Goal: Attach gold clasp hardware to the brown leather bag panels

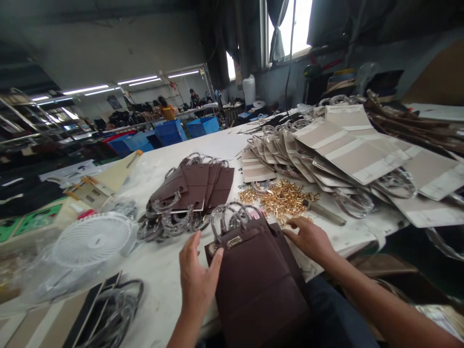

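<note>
In front of me is a small stack of dark brown handbag panels (257, 280), with plastic-wrapped looped handles (230, 217) at the top. A gold metal plate (234, 242) sits near the top edge of the uppermost panel. My left hand (197, 278) is at the stack's upper left corner, fingers apart, the thumb touching the panel's edge. At the upper right corner is my right hand (310, 240), its fingers stretched out and thumb beside the stack. Just beyond it lies a pile of small gold metal pieces (284, 198).
More brown panels (206, 186) are heaped beyond the stack. Beige panels (348, 150) pile up at right, near a dark bar-shaped tool (326, 212). At left are a white fan (96, 239) and more handled panels (72, 314). Blue bins (170, 131) and people stand farther back.
</note>
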Motion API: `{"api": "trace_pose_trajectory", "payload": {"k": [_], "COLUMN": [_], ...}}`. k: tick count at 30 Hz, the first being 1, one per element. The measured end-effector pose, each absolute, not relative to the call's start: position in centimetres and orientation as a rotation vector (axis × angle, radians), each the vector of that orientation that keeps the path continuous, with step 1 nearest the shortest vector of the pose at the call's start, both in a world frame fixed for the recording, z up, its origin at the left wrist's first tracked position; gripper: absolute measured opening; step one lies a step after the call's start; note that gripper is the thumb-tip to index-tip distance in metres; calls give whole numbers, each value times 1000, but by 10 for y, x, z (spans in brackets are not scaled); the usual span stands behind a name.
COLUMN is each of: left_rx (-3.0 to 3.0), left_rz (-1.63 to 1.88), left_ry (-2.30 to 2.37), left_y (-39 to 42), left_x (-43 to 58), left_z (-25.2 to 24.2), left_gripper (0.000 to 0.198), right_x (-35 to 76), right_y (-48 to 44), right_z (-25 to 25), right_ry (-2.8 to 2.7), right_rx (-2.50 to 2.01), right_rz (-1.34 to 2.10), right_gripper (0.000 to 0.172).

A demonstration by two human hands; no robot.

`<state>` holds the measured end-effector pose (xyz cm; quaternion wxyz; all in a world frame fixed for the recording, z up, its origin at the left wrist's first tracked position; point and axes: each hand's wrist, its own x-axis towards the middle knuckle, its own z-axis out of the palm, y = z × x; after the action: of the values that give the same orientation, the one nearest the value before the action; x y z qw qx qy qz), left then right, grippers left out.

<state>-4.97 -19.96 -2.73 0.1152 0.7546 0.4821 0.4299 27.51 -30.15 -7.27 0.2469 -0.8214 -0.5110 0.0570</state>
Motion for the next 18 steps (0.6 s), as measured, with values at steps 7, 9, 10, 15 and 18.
{"api": "trace_pose_trajectory", "payload": {"k": [7,9,10,15,18], "left_rx": [2678,2738,2761,2881,2929], "left_rz": [1143,917,813,425,339], "left_ry": [954,905,905,954,979], "left_y": [-231,-229,-226,-206,-201], "left_x": [-19,-10,-7,8,11], "left_z": [20,23,22,20,24], "left_gripper": [49,40,39,29,19], "right_x": [286,290,292,293,290], "right_y": [-275,-279,-283,-310,-323], "right_z": [-76,-74,-73,-80,-91], "right_ry": [-1463,-1510,-1528,-1571,-1634], "right_rx": [-2374,-2348,-2331,-2254,-2134], "right_rz": [150,152,151,143,134], "right_gripper": [17,17,20,35,35]}}
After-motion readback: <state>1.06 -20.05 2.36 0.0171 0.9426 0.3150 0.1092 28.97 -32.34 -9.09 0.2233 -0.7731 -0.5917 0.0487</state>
